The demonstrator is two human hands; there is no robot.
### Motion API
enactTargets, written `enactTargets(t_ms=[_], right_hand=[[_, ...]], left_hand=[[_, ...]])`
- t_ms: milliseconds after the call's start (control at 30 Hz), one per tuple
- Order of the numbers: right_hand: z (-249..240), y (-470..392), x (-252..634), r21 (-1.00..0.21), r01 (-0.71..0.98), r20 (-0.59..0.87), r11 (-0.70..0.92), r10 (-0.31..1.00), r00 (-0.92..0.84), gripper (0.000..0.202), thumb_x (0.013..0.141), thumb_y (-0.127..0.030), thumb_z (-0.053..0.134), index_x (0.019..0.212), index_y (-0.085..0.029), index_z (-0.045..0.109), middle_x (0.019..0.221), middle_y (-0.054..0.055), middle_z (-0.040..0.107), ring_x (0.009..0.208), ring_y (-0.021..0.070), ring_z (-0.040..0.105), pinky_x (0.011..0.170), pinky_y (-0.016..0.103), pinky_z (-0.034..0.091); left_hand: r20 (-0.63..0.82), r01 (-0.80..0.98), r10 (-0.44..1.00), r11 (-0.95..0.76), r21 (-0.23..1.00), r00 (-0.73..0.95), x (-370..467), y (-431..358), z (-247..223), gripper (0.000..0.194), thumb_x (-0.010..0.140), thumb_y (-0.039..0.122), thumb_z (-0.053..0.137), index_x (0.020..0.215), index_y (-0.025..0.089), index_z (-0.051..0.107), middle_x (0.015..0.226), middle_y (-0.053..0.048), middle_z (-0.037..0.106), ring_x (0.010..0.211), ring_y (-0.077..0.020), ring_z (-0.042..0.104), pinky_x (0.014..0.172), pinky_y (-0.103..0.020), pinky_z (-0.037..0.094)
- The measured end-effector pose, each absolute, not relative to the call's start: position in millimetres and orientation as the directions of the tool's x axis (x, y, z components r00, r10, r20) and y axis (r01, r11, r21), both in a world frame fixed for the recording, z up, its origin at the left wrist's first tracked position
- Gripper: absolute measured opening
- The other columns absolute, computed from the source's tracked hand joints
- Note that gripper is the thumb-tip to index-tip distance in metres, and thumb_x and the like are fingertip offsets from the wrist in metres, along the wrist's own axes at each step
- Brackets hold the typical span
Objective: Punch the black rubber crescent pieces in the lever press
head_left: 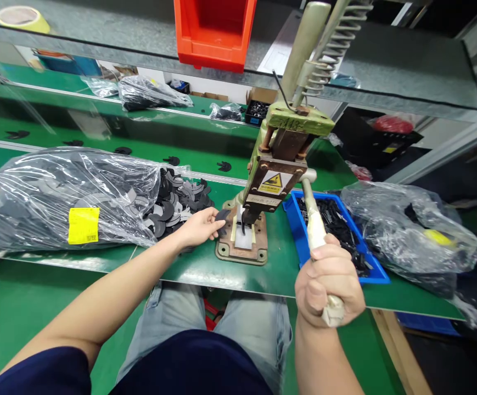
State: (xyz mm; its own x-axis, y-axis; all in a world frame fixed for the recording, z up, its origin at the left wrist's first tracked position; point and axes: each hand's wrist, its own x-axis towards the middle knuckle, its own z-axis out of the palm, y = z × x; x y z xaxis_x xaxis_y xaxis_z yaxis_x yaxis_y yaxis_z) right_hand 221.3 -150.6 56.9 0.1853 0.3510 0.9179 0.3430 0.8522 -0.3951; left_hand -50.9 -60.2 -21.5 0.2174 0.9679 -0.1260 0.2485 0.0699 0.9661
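My right hand (329, 282) is wrapped round the tape-covered lever (314, 222) of a green hand press (277, 159). Between the fingertips of my left hand (200, 226) is a small dark flat part (222, 215), held just left of the press base (242, 255). On that base sits a pale block (243, 239), and the tip of the press ram (251, 213) comes down over it. Loose black and grey curved pieces (172, 206) are heaped beyond my left hand, spilling from a clear plastic bag (57, 186) with a yellow label (84, 225).
Right of the press is a blue tray (299, 233) of black parts, with another plastic bag (411, 236) beside it. Above hangs a metal shelf (110, 44) bearing a red bin (215, 57) and a tape roll (23, 18). Several dark pieces (224, 165) lie along the green strip behind.
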Motion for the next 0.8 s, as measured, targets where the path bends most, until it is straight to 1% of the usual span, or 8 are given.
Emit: enactTargets(t_ms=[67,133,267,367,467,600,700,800], right_hand=[[57,-150,222,-0.391,0.344,0.919,0.854,0.346,0.188,0.027,0.086,-0.029,0.07,0.065,-0.025,0.054,0.064,-0.003,0.056,0.076,0.0197,0.062,0.103,0.061,0.054],[56,-150,223,-0.391,0.348,0.92,0.852,0.351,0.174,0.027,0.086,-0.029,0.07,0.065,-0.025,0.053,0.064,-0.004,0.057,0.076,0.0192,0.063,0.103,0.061,0.054],[56,-152,226,-0.4,0.365,0.916,0.841,0.377,0.136,0.027,0.088,-0.03,0.07,0.066,-0.025,0.054,0.066,-0.003,0.057,0.077,0.019,0.063,0.103,0.06,0.055],[56,-151,225,-0.404,0.355,0.915,0.843,0.376,0.149,0.028,0.087,-0.031,0.07,0.066,-0.025,0.054,0.065,-0.003,0.057,0.077,0.019,0.062,0.105,0.06,0.054],[57,-151,223,-0.404,0.348,0.914,0.846,0.366,0.172,0.029,0.086,-0.031,0.07,0.064,-0.024,0.052,0.064,-0.004,0.057,0.076,0.019,0.062,0.104,0.06,0.053],[56,-151,222,-0.404,0.357,0.914,0.842,0.357,0.191,0.03,0.085,-0.03,0.07,0.063,-0.024,0.05,0.063,-0.004,0.056,0.074,0.0189,0.061,0.102,0.06,0.054],[55,-149,220,-0.403,0.356,0.913,0.843,0.345,0.216,0.029,0.084,-0.029,0.07,0.063,-0.024,0.05,0.062,-0.004,0.054,0.072,0.0194,0.06,0.101,0.062,0.054],[55,-147,218,-0.384,0.335,0.918,0.86,0.315,0.242,0.03,0.084,-0.029,0.069,0.062,-0.024,0.049,0.061,-0.003,0.053,0.071,0.0193,0.058,0.1,0.062,0.054]], left_hand=[[-0.174,0.229,0.95,0.114,0.967,0.261,-41,-51,-17,0.029,0.095,0.044,0.07,0.092,0.02,0.055,0.06,0.004,0.063,0.05,-0.0114,0.061,0.05,-0.02,0.046],[-0.203,0.225,0.942,0.143,0.964,0.268,-31,-45,-14,0.03,0.096,0.044,0.07,0.088,0.019,0.056,0.056,0.003,0.064,0.045,-0.01,0.059,0.048,-0.019,0.044],[-0.223,0.221,0.942,0.168,0.961,0.252,-20,-37,-15,0.028,0.095,0.04,0.074,0.089,0.017,0.059,0.054,0.003,0.064,0.043,-0.0095,0.059,0.046,-0.018,0.043],[-0.225,0.221,0.937,0.167,0.961,0.269,-21,-32,-18,0.027,0.095,0.038,0.075,0.089,0.017,0.059,0.054,0.002,0.066,0.043,-0.0092,0.06,0.045,-0.017,0.043],[-0.252,0.213,0.919,0.192,0.958,0.304,-24,-28,-22,0.029,0.094,0.039,0.078,0.089,0.016,0.059,0.055,0.0,0.068,0.044,-0.0105,0.062,0.046,-0.017,0.045],[-0.294,0.214,0.903,0.235,0.948,0.312,-24,-23,-25,0.034,0.092,0.042,0.079,0.086,0.017,0.057,0.055,-0.001,0.069,0.044,-0.0117,0.064,0.046,-0.018,0.049],[-0.34,0.214,0.884,0.281,0.935,0.321,-23,-21,-24,0.037,0.091,0.043,0.08,0.082,0.018,0.054,0.053,0.0,0.068,0.044,-0.012,0.064,0.046,-0.018,0.05],[-0.383,0.224,0.86,0.322,0.92,0.337,-23,-18,-22,0.035,0.092,0.041,0.08,0.085,0.018,0.055,0.053,0.001,0.067,0.046,-0.0126,0.067,0.047,-0.018,0.052]])
